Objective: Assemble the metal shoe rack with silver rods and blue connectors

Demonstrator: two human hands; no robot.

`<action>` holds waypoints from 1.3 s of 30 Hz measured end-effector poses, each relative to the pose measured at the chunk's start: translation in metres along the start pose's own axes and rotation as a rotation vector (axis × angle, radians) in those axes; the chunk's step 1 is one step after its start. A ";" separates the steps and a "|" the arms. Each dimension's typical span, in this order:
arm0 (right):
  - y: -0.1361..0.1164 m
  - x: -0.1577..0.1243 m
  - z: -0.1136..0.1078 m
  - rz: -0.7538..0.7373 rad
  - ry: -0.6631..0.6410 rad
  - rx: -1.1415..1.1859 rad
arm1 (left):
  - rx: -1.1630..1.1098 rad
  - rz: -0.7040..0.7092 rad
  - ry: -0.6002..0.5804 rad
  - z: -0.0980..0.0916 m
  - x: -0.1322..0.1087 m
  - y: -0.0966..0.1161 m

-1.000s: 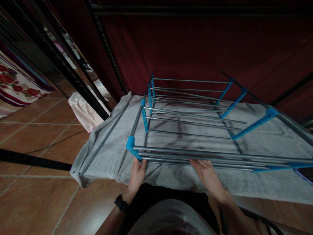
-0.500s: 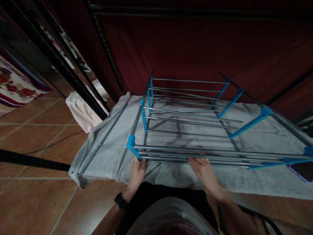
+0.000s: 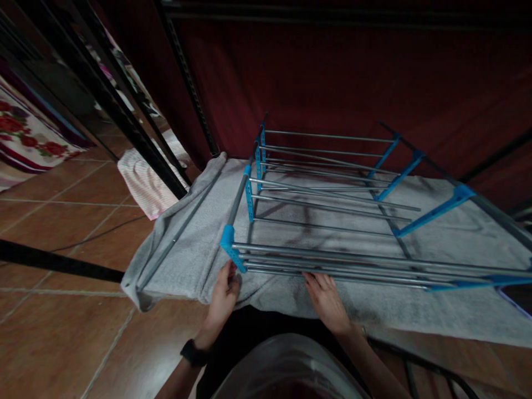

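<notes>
A shoe-rack-like frame (image 3: 332, 255) of grey metal tubes and blue plastic connectors lies across a grey blanket (image 3: 195, 244). My left hand (image 3: 224, 291) is just below the front-left blue connector (image 3: 233, 249), its fingers loosely bent and the thumb apart from them. Whether its fingertips touch the connector is hard to see. My right hand (image 3: 326, 299) has its fingers over the lowest front tube (image 3: 278, 271), with the thumb hidden. Behind, several thinner tubes run between blue side pieces, and some of their right ends stand free of the right-hand pieces.
A loose grey tube (image 3: 174, 239) lies on the blanket at left. Black metal posts (image 3: 137, 122) and a low black bar (image 3: 58, 260) stand at the left. A dark red cloth (image 3: 332, 77) hangs behind. A striped cloth (image 3: 145, 183) lies on the tiled floor (image 3: 50, 327).
My left hand has drawn slightly left, away from the corner connector. My right hand has slid left along the front tubes. The whole view has shifted a little.
</notes>
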State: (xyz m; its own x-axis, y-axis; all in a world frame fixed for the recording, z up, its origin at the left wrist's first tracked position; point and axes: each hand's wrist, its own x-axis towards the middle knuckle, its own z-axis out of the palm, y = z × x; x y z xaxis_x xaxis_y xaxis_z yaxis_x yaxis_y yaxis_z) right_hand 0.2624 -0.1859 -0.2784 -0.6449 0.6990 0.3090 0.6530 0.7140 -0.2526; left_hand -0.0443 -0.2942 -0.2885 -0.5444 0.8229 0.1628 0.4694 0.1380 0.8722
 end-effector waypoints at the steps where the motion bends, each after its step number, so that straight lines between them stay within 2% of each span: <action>1: 0.000 0.005 0.003 0.014 -0.007 -0.023 | 0.034 0.016 -0.016 0.001 0.000 0.004; 5: 0.001 0.016 0.013 0.060 -0.021 -0.038 | 0.119 0.058 -0.076 0.009 0.005 0.016; 10: 0.001 0.017 0.014 0.076 -0.001 0.062 | 0.120 0.064 -0.046 0.015 0.013 0.015; 16: -0.001 0.019 0.007 0.117 -0.058 0.071 | 0.113 0.071 -0.011 0.019 0.014 0.011; 26: 0.004 0.018 0.014 0.072 -0.065 0.049 | 0.083 0.033 -0.018 0.017 0.018 0.012; 39: 0.010 0.022 0.013 0.086 -0.228 0.074 | 0.068 0.033 -0.069 0.009 0.023 -0.001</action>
State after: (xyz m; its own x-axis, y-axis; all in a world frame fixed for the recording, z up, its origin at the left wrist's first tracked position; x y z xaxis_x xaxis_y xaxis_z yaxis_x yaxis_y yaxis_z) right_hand 0.2497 -0.1630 -0.2863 -0.6662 0.7424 0.0709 0.6842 0.6463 -0.3379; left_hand -0.0511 -0.2701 -0.2901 -0.4793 0.8635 0.1567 0.5335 0.1449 0.8333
